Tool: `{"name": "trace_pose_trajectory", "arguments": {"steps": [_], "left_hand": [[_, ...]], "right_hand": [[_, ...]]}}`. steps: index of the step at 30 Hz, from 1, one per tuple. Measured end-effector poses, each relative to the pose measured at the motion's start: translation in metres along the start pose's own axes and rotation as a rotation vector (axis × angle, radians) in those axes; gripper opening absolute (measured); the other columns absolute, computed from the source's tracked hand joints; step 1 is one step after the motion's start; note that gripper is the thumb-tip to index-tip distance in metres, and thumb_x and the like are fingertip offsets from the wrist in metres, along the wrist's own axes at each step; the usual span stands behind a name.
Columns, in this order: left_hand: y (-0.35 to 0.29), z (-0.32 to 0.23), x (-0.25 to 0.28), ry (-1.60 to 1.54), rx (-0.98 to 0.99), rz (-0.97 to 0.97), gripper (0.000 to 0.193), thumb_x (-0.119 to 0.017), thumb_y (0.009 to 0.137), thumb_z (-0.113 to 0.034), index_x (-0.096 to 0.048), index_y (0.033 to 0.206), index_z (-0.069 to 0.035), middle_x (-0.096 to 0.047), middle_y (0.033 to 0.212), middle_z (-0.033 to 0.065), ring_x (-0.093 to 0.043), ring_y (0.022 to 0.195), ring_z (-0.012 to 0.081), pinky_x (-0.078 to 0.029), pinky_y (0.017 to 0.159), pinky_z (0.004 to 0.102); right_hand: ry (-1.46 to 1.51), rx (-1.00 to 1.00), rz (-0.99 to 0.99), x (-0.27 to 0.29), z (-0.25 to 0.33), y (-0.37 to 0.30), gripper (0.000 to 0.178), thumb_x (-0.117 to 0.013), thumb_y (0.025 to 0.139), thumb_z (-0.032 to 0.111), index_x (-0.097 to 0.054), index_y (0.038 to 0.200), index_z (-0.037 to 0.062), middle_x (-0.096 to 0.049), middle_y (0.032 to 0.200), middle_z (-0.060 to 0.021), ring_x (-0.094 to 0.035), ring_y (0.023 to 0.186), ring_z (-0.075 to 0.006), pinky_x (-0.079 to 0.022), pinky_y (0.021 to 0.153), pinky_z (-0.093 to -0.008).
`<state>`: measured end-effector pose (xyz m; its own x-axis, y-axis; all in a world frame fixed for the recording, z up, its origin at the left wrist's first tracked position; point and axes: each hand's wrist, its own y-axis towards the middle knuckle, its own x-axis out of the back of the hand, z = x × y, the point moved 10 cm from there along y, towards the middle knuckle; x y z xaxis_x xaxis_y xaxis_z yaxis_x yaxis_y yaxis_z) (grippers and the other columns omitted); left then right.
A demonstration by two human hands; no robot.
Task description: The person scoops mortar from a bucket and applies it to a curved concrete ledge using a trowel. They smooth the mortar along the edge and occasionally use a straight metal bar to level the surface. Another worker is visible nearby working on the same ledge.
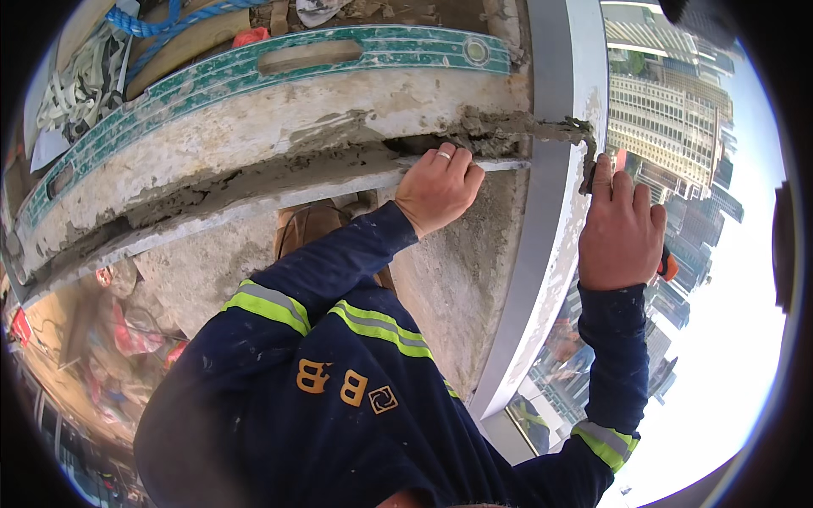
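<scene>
My left hand (pixel 440 188), a ring on one finger, is closed over the edge of a long grey metal straightedge (pixel 339 183). Wet grey mortar (pixel 279 173) lies along that bar, with a dark gap right by my fingers. My right hand (pixel 622 229) is wrapped round a trowel (pixel 669 267), whose orange and black handle end shows beside the palm. Its forefinger points along the dark blade, which meets a mortar smear (pixel 563 129) on the pale frame (pixel 555 212). Most of the trowel is hidden by the hand.
A long green spirit level (pixel 406 52) lies on the whitish ledge beyond the mortar. Blue rope (pixel 169 25) and scraps are at the far left. A shoe (pixel 309 230) shows below the bar. Outside the frame, high buildings (pixel 660 127) stand far below an open drop.
</scene>
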<state>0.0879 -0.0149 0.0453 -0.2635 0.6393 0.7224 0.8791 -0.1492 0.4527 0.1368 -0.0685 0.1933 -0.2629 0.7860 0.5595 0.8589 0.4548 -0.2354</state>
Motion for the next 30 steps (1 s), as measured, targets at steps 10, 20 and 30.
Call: {"name": "trace_pose_trajectory", "arguments": {"steps": [10, 20, 30], "left_hand": [[0.0, -0.003, 0.0, -0.002, -0.007, -0.035, 0.012, -0.06, 0.069, -0.012, -0.058, 0.08, -0.008, -0.049, 0.083, 0.0055, -0.051, 0.077, 0.0211, -0.044, 0.064, 0.0302], [-0.001, 0.002, -0.004, 0.039, -0.001, -0.062, 0.009, -0.059, 0.073, -0.017, -0.054, 0.073, -0.01, -0.049, 0.078, 0.0064, -0.052, 0.078, 0.022, -0.044, 0.064, 0.0312], [0.0, 0.001, 0.0, 0.028, -0.003, -0.049, 0.011, -0.06, 0.068, -0.011, -0.058, 0.079, -0.008, -0.05, 0.083, 0.0049, -0.052, 0.077, 0.0205, -0.044, 0.063, 0.0291]], "right_hand": [[-0.049, 0.114, 0.105, -0.014, 0.034, 0.008, 0.024, -0.055, 0.079, 0.013, -0.062, 0.1, 0.0027, -0.052, 0.082, -0.0027, -0.05, 0.079, -0.0195, -0.039, 0.071, -0.0351], [0.017, 0.043, 0.044, 0.017, 0.012, 0.015, 0.014, -0.056, 0.078, 0.012, -0.063, 0.087, 0.0045, -0.054, 0.081, -0.0029, -0.053, 0.082, -0.0193, -0.041, 0.075, -0.0368], [0.008, 0.043, 0.014, 0.018, 0.008, 0.015, 0.013, -0.056, 0.077, 0.011, -0.063, 0.086, 0.0052, -0.054, 0.077, -0.0021, -0.053, 0.08, -0.019, -0.041, 0.071, -0.0359]]}}
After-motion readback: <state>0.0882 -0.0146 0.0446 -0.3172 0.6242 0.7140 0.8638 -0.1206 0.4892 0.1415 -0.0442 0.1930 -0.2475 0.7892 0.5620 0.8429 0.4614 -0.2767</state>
